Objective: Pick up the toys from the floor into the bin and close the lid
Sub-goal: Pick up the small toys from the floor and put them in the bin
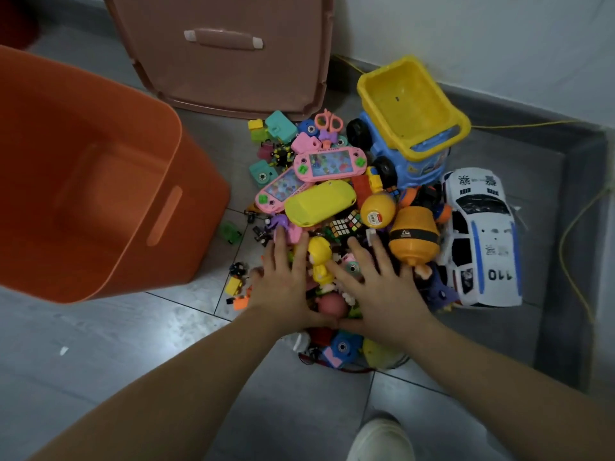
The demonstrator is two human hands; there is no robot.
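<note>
spreading my left hand (pixel 283 284) and my right hand (pixel 376 287) flat over the near side of the toy pile (pixel 332 304) on the floor, i am gripping nothing, fingers straight, with a small yellow figure (pixel 320 261) lying between them. just past my fingertips a yellow handheld game (pixel 319 202) and a puzzle cube (pixel 346 224) are lying, with a dump truck (pixel 409 128) and police car (pixel 479 237) sitting to the right. the orange bin (pixel 100 161) is standing open just left of the pile, and a brownish lid (pixel 226 68) is standing on edge behind.
</note>
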